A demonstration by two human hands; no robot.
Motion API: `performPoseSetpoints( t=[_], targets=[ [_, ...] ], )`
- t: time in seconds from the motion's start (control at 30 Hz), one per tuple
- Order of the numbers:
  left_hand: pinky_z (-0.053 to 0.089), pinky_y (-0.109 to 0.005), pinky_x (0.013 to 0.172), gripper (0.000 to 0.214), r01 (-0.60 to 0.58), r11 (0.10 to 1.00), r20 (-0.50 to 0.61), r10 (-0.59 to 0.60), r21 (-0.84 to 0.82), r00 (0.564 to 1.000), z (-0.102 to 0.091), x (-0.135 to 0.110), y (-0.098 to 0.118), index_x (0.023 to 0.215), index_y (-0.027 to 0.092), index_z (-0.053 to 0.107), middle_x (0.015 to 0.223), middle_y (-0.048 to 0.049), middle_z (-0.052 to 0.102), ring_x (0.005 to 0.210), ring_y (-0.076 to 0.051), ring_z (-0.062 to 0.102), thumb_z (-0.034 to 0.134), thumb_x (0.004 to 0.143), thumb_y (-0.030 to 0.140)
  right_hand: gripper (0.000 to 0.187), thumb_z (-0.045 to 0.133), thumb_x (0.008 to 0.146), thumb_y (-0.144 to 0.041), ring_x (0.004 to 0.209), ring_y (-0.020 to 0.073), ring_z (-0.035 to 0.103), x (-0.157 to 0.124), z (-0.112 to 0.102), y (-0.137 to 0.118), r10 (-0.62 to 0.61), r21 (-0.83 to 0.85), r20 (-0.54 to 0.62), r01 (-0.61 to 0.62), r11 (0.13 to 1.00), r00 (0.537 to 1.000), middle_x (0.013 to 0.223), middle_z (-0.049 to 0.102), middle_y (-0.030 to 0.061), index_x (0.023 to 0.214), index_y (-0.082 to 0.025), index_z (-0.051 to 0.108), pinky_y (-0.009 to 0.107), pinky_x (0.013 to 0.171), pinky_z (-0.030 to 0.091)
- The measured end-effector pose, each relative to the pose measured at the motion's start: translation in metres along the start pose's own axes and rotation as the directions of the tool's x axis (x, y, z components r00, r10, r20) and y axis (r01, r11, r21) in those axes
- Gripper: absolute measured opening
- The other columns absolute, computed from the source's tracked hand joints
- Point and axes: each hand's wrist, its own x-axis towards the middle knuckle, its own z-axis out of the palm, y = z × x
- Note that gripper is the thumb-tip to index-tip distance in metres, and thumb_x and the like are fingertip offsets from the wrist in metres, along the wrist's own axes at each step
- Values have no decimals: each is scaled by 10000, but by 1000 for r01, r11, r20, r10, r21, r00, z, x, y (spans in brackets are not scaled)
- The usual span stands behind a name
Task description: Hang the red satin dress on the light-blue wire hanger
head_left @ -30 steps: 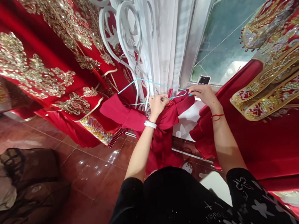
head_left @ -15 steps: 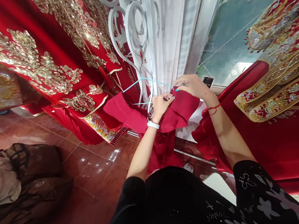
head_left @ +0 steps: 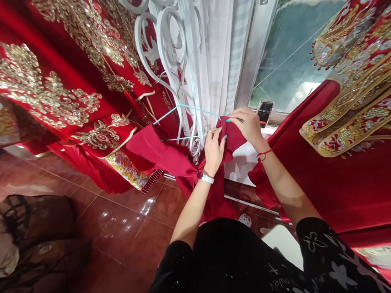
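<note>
A plain red dress (head_left: pixel 163 151) with a wide flared collar hangs on a thin light-blue hanger (head_left: pixel 197 107). The hanger's hook is caught on white metal scrollwork (head_left: pixel 173 34). My right hand (head_left: pixel 246 123) pinches the dress near the hanger's right end, thumb and fingers closed on the fabric. Just left of it and lower, my left hand (head_left: pixel 213 150) is closed on the edge of the same collar; part of its grip is hidden. On the left, the collar's other half hangs loose below the hanger.
Red gowns with gold beading (head_left: pixel 57 94) hang at the left; beaded red garments (head_left: pixel 353 119) hang at the right. A phone (head_left: pixel 263 113) stands beside my right hand, by a glass pane (head_left: pixel 295 33). Dark bags (head_left: pixel 34 220) lie on the tiled floor (head_left: pixel 121 235). A white stool-like surface (head_left: pixel 283 243) is near my body.
My left hand has turned more upright and shifted along the collar, its fingers now nearer the right hand. The collar's right part is bunched closer in. The whole view has shifted slightly.
</note>
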Motion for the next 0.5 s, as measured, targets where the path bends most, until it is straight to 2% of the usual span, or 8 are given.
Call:
performPoseSetpoints(
  t=[0.07, 0.2, 0.3, 0.4, 0.5],
  targets=[
    [491, -463, 1154, 309, 33, 995, 10, -32, -94, 999, 0, 6, -5, 1313, 218, 628, 1363, -150, 674, 1301, -273, 636, 466, 1057, 276, 251, 599, 996, -318, 968, 271, 680, 4, 2, -5, -5, 0, -27, 5, 1000, 1000, 933, 762, 63, 807, -271, 758, 445, 973, 533],
    [526, -447, 1131, 246, 112, 945, 41, -105, -306, 994, 0, 14, -9, 1251, 219, 609, 1278, -122, 727, 1243, -249, 684, 480, 1055, 292, 283, 571, 1016, -387, 926, 240, 681, 17, 4, -11, -1, 56, -23, 2, 998, 1000, 922, 735, 68, 815, -251, 718, 389, 915, 548],
    [542, -453, 1121, 223, 192, 891, 89, -170, -412, 981, 4, 16, -10, 1242, 227, 577, 1206, -96, 749, 1199, -225, 711, 472, 1060, 302, 293, 538, 1020, -452, 922, 222, 699, 15, 2, -10, 84, 184, -125, -60, 981, 989, 930, 724, 55, 878, -245, 688, 368, 902, 564],
    [571, -455, 1082, 191, 278, 837, 166, -226, -471, 960, 6, 18, -14, 1202, 227, 573, 1134, -86, 769, 1157, -220, 730, 494, 1059, 326, 324, 530, 999, -529, 885, 216, 718, -12, -3, -3, 243, 351, -233, -151, 924, 942, 911, 715, 52, 930, -240, 660, 369, 874, 585],
    [576, -447, 1076, 153, 292, 830, 222, -208, -475, 953, 1, 22, -21, 1151, 217, 561, 1105, -83, 772, 1150, -217, 736, 548, 1026, 304, 380, 546, 958, -602, 801, 212, 717, -60, -6, 9, 442, 458, -265, -292, 840, 857, 838, 704, 47, 889, -240, 639, 381, 830, 603]
  ],
)
